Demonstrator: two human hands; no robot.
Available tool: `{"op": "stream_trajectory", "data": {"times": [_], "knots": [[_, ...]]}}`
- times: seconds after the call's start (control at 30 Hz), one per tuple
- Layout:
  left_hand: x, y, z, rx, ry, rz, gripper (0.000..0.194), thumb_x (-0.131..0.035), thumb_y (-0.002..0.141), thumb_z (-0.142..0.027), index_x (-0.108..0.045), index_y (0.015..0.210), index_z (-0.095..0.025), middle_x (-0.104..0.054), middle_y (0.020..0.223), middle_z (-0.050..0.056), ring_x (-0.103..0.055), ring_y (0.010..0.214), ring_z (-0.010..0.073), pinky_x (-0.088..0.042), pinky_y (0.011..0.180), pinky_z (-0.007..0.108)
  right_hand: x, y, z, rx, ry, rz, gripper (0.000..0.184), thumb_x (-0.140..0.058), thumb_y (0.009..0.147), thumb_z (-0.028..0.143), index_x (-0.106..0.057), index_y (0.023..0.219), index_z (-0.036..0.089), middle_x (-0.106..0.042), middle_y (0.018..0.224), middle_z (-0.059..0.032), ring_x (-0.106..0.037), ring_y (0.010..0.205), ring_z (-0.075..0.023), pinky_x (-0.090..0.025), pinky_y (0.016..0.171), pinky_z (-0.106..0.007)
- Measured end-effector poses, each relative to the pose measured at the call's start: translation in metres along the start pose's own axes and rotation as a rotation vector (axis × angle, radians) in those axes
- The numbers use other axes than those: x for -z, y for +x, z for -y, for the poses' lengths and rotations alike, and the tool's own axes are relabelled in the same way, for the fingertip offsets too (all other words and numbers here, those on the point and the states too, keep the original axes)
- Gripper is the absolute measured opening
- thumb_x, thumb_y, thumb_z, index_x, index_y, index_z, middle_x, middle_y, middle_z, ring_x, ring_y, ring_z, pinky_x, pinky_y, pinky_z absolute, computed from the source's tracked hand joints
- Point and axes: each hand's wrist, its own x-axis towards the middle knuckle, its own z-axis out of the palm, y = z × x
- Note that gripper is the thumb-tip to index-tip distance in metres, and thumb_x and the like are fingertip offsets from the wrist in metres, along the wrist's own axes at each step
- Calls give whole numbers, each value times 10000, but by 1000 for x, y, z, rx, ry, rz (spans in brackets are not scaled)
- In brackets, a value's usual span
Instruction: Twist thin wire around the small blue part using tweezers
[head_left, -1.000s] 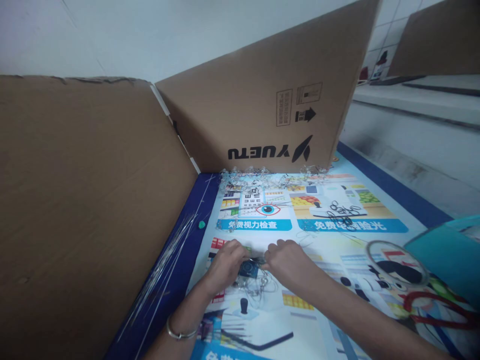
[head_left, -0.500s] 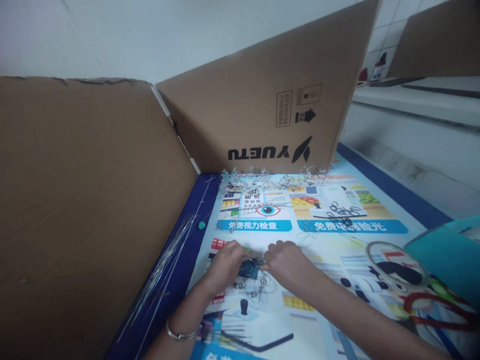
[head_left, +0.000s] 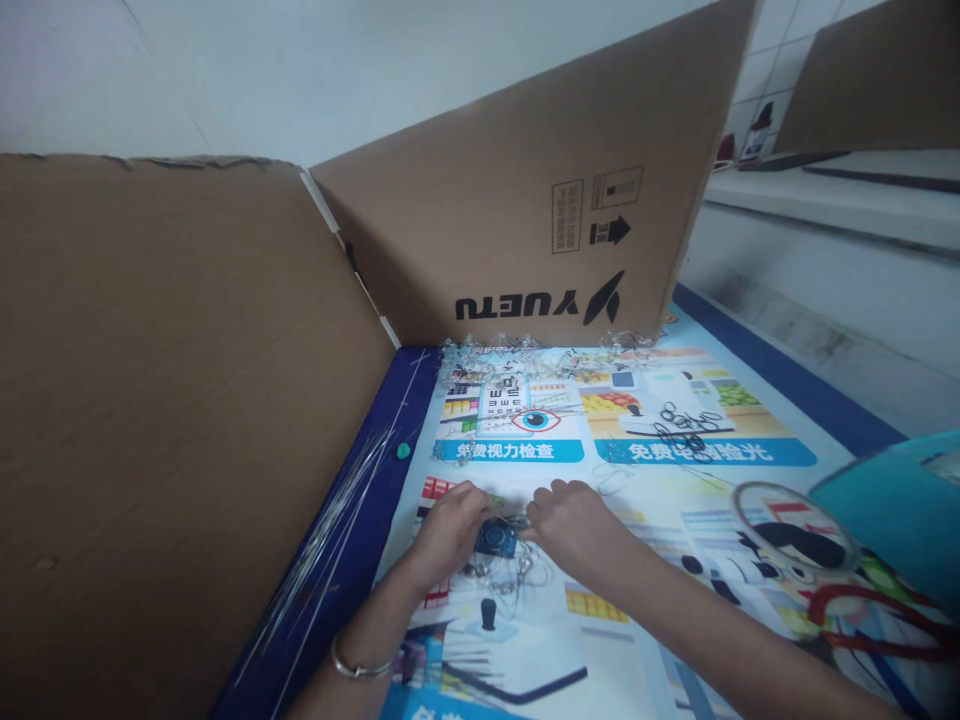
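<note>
My left hand (head_left: 454,525), with a bangle on its wrist, is closed in a pinch over the printed table cover. Opposite it, my right hand (head_left: 566,520) has its fingers curled and pressed together. Both pinch thin silvery wire between them, its exact ends too fine to make out. Below the fingers hangs or lies a loop of wire strung with clear beads (head_left: 499,575); whether it rests on the cover cannot be told.
Cardboard panels (head_left: 525,220) stand at the left and back. Straight wires (head_left: 330,530) lie along the left edge, near a small green lump (head_left: 403,451). Clear beaded pieces (head_left: 510,355) line the back panel. Dark wire loops (head_left: 686,430) and a turquoise container (head_left: 892,500) are to the right.
The hands stay almost in place, with only slight finger movement. The beaded wire loop below them has shifted a little.
</note>
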Motion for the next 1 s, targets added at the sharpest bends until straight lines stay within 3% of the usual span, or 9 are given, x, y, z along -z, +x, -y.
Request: {"op": "stream_trajectory", "data": {"times": [0.47,0.73,1.0], "knots": [[-1,-1,1,-19,33,6,193,-364,840,-112,-549,859,-162,-540,788,50,-512,776,161,-416,670,275,6,0,-4,25,8,-1,218,-564,782,365,-614,722,161,-625,708,-62,-554,687,-204,-319,550,-281],[4,-1,-2,-16,44,-74,150,-387,844,-154,-519,775,-172,-536,750,38,-487,744,149,-388,670,268,7,1,-25,-130,16,-72,333,-424,852,421,-624,754,173,-623,753,-65,-562,755,-196,-342,624,-273],[5,1,-3,-46,80,-148,125,-420,779,-102,-510,738,-179,-564,738,35,-501,752,161,-380,703,291,14,1,-24,-152,278,-11,394,-341,868,472,-579,740,185,-607,750,-24,-555,717,-145,-311,562,-226]]}}
